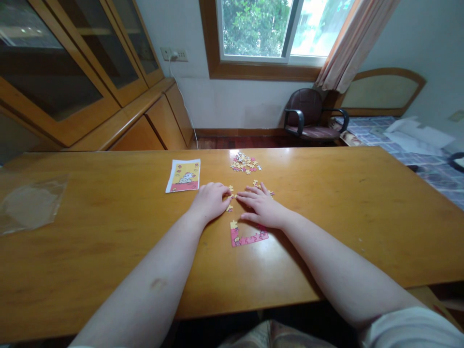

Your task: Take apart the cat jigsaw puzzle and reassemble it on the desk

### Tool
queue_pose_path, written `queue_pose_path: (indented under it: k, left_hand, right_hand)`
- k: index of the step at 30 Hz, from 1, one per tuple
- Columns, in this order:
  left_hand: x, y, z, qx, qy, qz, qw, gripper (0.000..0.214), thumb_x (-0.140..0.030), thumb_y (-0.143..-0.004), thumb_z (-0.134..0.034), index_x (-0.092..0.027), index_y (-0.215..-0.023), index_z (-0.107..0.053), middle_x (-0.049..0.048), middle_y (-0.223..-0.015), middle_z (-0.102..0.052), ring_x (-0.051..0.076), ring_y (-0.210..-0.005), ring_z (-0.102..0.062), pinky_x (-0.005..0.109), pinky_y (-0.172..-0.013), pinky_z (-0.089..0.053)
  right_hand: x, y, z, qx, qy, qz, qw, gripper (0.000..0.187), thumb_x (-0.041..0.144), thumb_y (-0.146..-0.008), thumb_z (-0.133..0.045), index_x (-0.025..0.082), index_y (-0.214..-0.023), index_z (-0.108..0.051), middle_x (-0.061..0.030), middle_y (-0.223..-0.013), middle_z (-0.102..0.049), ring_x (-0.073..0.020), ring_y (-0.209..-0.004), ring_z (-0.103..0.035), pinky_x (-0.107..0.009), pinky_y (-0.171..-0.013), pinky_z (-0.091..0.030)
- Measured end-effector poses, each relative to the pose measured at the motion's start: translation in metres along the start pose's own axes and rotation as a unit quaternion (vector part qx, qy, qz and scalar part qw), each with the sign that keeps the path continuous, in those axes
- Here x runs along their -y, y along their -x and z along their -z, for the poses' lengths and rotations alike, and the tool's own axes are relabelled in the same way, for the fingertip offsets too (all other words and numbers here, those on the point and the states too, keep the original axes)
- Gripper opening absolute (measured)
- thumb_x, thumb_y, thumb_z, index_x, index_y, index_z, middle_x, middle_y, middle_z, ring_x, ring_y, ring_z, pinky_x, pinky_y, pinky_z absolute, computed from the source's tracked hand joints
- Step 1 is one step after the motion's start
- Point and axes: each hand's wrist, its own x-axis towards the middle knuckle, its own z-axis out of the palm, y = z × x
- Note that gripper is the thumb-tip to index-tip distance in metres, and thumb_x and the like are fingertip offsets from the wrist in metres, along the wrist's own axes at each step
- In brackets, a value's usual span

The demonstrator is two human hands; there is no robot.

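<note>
My left hand lies on the wooden table, fingers curled and pressed together around a small yellow puzzle piece at its fingertips. My right hand rests flat beside it, fingers stretched toward the same piece. Just below the right hand lies a partly joined puzzle corner with a red and pink border. A few loose pieces sit between the hands. A pile of loose pieces lies further back. A picture card showing the finished image lies left of the pile.
A clear plastic bag lies at the table's left end. Wooden glass-door cabinets stand along the left wall. A dark office chair stands beyond the table under the window, and a bed with papers is at the right.
</note>
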Motion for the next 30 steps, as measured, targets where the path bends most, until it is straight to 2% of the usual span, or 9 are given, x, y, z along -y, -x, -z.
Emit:
queue_pose_path:
  k: [4,12,15,21,30]
  left_hand:
    - [-0.0005,-0.0004,-0.0003,0.000,-0.004,0.000,1.000,0.020,-0.036,-0.085,-0.055,-0.023,-0.089,-0.070,0.0045,-0.092,-0.070,0.024,-0.090,-0.060,0.037,-0.081,-0.044]
    - [-0.0011,-0.0001,-0.0001,0.003,-0.004,0.002,1.000,0.020,-0.035,-0.085,-0.055,-0.023,-0.091,-0.070,0.0047,-0.093,-0.070,0.024,-0.090,-0.060,0.036,-0.082,-0.044]
    - [-0.0013,0.0002,0.0007,0.002,-0.001,0.001,1.000,0.020,-0.036,-0.085,-0.055,-0.023,-0.090,-0.070,0.0046,-0.092,-0.070,0.024,-0.090,-0.060,0.036,-0.082,-0.044]
    - [-0.0026,0.0002,0.0016,0.005,0.001,0.001,1.000,0.020,-0.035,-0.085,-0.055,-0.023,-0.091,-0.070,0.0045,-0.092,-0.070,0.023,-0.090,-0.060,0.036,-0.081,-0.044]
    - [-0.0021,0.0008,0.0018,0.006,0.010,0.001,1.000,0.019,-0.036,-0.085,-0.055,-0.023,-0.090,-0.070,0.0052,-0.093,-0.070,0.024,-0.090,-0.059,0.037,-0.083,-0.044]
  right_hand:
    - [-0.0003,0.0001,-0.0007,0.002,0.007,0.005,1.000,0.058,0.061,-0.088,-0.053,0.028,-0.135,-0.055,-0.0066,-0.146,-0.049,-0.0348,-0.138,-0.032,-0.066,-0.114,0.001]
    - [0.0007,-0.0008,-0.0010,-0.007,-0.001,-0.001,1.000,0.064,0.058,-0.089,-0.053,0.021,-0.140,-0.050,-0.0112,-0.144,-0.050,-0.0330,-0.138,-0.034,-0.062,-0.116,0.004]
    - [0.0008,-0.0006,-0.0010,-0.015,-0.009,0.000,1.000,0.064,0.059,-0.088,-0.055,0.021,-0.140,-0.051,-0.0115,-0.142,-0.052,-0.0323,-0.137,-0.035,-0.062,-0.116,0.003]
    - [0.0006,-0.0010,0.0005,-0.017,-0.009,0.011,1.000,0.054,0.058,-0.088,-0.055,0.025,-0.131,-0.059,-0.0093,-0.139,-0.055,-0.0307,-0.137,-0.037,-0.061,-0.116,0.003]
    - [0.0026,-0.0007,0.0012,-0.009,-0.012,0.008,1.000,0.062,0.058,-0.089,-0.053,0.021,-0.139,-0.052,-0.0120,-0.141,-0.053,-0.0306,-0.137,-0.038,-0.059,-0.117,0.001]
